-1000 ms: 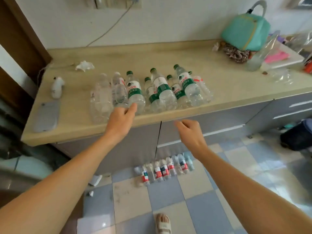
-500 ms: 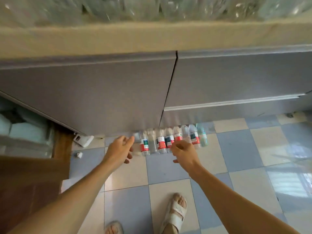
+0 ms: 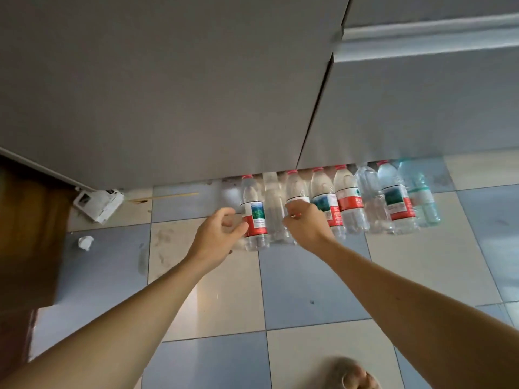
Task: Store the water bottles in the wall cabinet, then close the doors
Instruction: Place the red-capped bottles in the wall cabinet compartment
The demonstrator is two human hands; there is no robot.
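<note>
Both hands down: our left hand curls empty beside the upright bottles, right hand closing on one.

A row of water bottles is standing on the tiled floor against the base of the grey cabinet doors. The left hand is curling its fingers beside the leftmost red-labelled bottle, touching its side. The right hand is closing in front of the third bottle. A white box and crumpled paper are lying at left.
</note>
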